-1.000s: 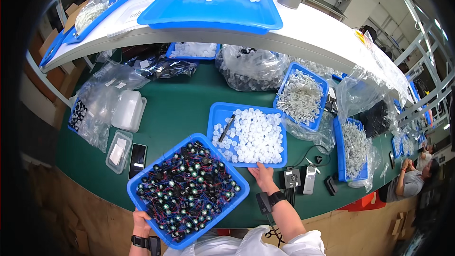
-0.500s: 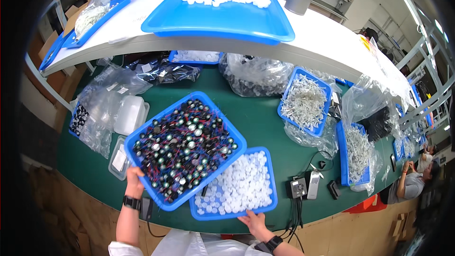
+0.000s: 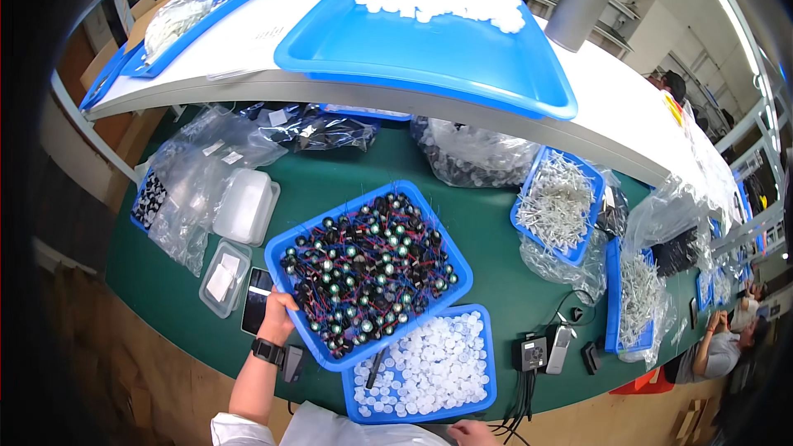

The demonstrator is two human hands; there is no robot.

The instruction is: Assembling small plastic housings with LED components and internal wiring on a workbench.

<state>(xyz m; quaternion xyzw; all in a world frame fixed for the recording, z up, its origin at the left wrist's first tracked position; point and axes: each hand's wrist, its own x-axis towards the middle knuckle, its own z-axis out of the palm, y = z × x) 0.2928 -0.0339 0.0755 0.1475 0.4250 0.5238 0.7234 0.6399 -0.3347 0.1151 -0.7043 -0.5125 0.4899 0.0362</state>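
Although the green surface (image 3: 496,281) is crowded with bags and bins, the blue tray (image 3: 307,239) of small dark wired parts sits near its front edge, overlapping the lower tray of white caps (image 3: 438,372). It looks stiff but heavily loaded, likely to tip or spill if lifted by one corner; opposite rims seem the safest hold. Her left hand (image 3: 277,314), with a dark wristwatch (image 3: 268,352), closes on the tray's near left corner. Only a sliver of the right hand (image 3: 472,433) shows at the bottom edge, so I cannot tell its grip.
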